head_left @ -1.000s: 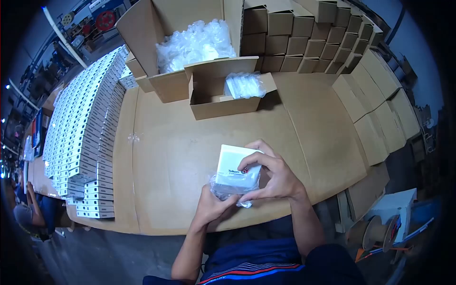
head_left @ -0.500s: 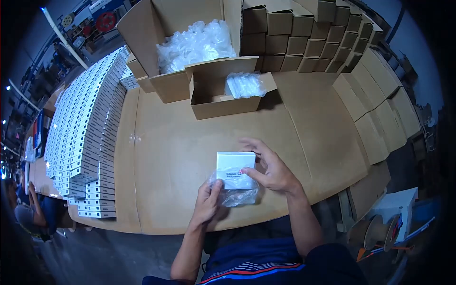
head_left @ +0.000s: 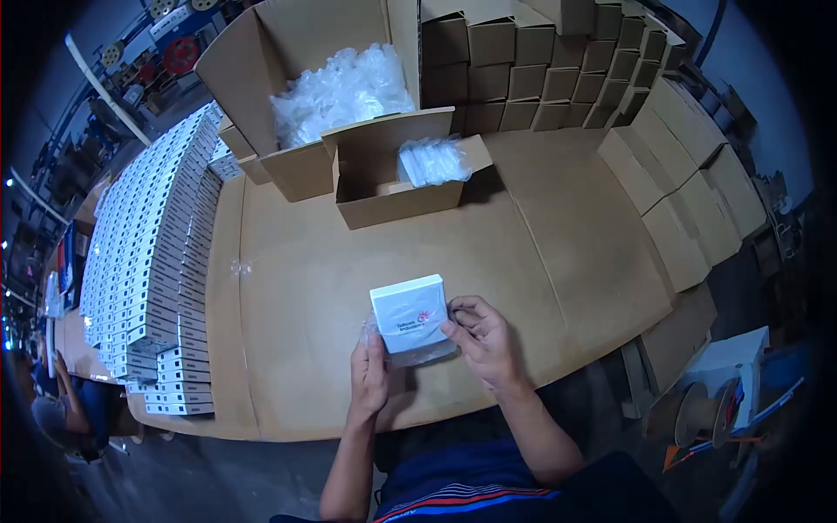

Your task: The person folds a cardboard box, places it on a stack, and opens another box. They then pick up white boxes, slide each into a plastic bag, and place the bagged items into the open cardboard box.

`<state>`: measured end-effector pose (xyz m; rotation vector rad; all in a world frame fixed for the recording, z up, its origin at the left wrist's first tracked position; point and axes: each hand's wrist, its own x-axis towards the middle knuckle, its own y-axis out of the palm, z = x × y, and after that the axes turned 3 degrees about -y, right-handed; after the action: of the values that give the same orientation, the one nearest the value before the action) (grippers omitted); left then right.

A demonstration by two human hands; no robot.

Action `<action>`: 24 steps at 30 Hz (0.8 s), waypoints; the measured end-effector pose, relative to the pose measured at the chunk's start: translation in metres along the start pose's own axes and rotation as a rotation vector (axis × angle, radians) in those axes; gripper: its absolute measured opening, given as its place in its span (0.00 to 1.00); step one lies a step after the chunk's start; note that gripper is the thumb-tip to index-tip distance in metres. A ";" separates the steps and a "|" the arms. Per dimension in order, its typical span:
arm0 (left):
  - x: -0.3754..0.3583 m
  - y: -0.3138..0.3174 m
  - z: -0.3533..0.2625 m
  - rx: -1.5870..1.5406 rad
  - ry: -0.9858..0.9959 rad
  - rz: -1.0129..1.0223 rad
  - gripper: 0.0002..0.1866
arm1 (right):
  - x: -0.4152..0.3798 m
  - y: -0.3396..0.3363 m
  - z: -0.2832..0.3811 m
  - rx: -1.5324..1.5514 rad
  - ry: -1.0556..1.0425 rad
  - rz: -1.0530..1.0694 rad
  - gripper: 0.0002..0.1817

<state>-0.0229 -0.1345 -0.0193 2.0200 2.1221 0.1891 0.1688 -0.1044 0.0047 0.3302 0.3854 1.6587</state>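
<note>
A small white box (head_left: 408, 305) printed "Telkom Indonesia" is held up over the table, tilted slightly. Clear plastic wrap (head_left: 425, 353) covers its lower part and sticks out below it. My left hand (head_left: 370, 370) is closed on the left edge of the wrapped box, thumb at the front. With thumb and bent fingers, my right hand (head_left: 479, 340) grips the box's right edge. Beyond them stands an open carton (head_left: 397, 207), and a bundle of plastic-wrapped items (head_left: 434, 162) rests at its right end.
Tall stacks of white boxes (head_left: 157, 261) line the left side. A large carton (head_left: 301, 174) at the back holds a heap of clear plastic bags (head_left: 344, 91). Stacked brown boxes (head_left: 532, 78) stand behind, flat cartons (head_left: 689, 200) lie right. Another person (head_left: 65, 401) is at far left.
The wrapped box has moved slightly left and tilted. My right hand has shifted down and left onto its edge, and the plastic now lies smoother over the print.
</note>
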 end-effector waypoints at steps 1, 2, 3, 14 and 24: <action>-0.001 0.001 -0.003 0.036 -0.012 0.000 0.28 | 0.000 0.000 -0.002 0.013 -0.034 -0.008 0.13; -0.001 0.003 -0.004 0.059 0.011 0.010 0.29 | -0.001 0.000 -0.001 0.026 -0.029 -0.005 0.12; -0.001 0.007 -0.007 0.084 0.033 0.021 0.30 | -0.002 0.001 0.001 0.040 -0.025 -0.003 0.12; -0.006 0.024 -0.035 0.250 0.140 0.057 0.37 | 0.000 -0.016 -0.026 0.289 -0.066 0.062 0.07; 0.001 0.029 -0.017 0.020 0.155 -0.072 0.35 | -0.005 0.004 -0.005 0.431 -0.017 0.099 0.59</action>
<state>0.0011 -0.1311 0.0040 1.9954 2.2941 0.3241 0.1639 -0.1099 0.0016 0.6917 0.7258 1.6593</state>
